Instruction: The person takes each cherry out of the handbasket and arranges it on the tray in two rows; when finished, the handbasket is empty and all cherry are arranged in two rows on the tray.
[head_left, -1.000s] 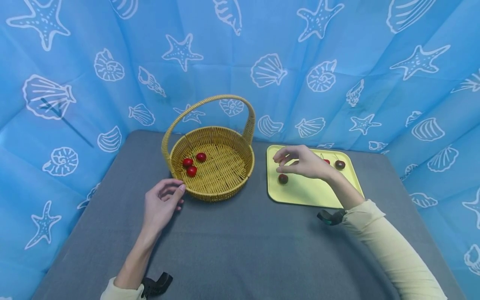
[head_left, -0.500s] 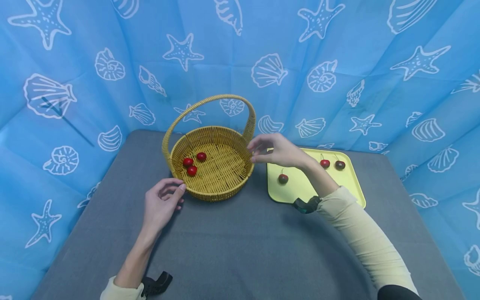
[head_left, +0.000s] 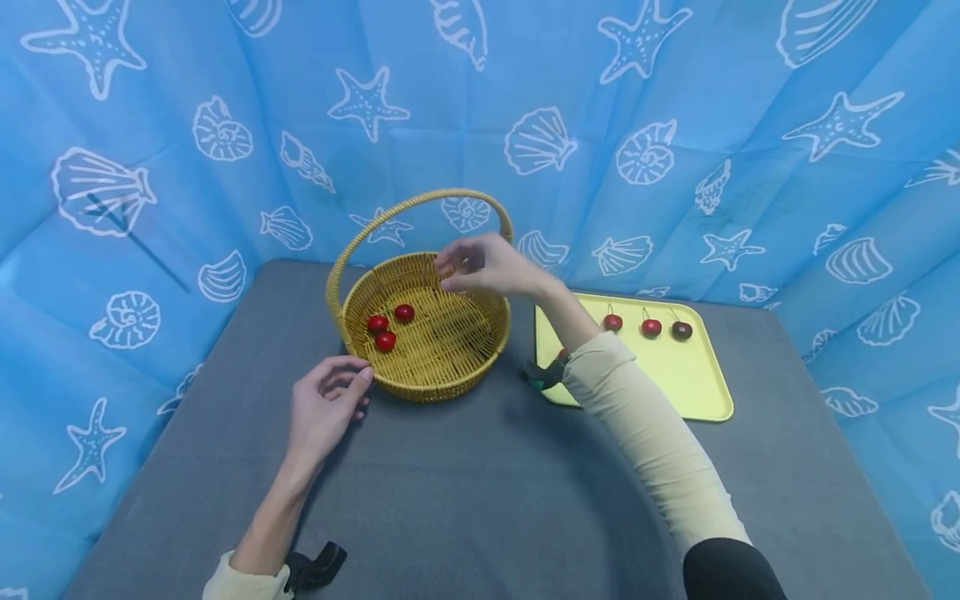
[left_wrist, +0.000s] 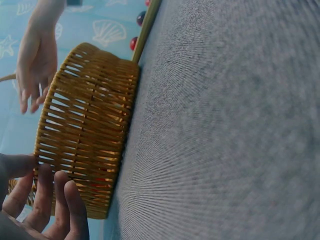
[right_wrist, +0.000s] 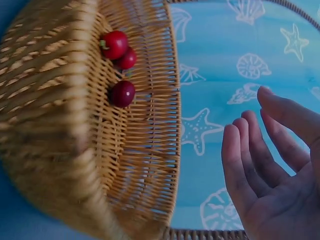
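The round wicker basket [head_left: 427,385] with its tall arched handle stands on the grey table, and three red cherries [head_left: 386,341] lie at the left of its floor. My left hand [head_left: 324,408] is at the basket's near-left rim; in the left wrist view its thumb and curled fingers pinch the rim. Above the basket's right side, beneath the handle, hovers my right hand [head_left: 491,265]. Its fingers are loosely bent with nothing between them, as the right wrist view also shows. To the right, several cherries [head_left: 651,328] with stems lie on a yellow tray [head_left: 690,392].
My right forearm crosses over the left part of the tray and partly hides one cherry [head_left: 562,354]. A blue curtain [head_left: 450,100] printed with shells and starfish hangs behind and beside the grey table [head_left: 450,500].
My right hand has moved left from over the tray, past the basket's right rim, to above the basket's inside. The left hand and the basket have stayed in place.
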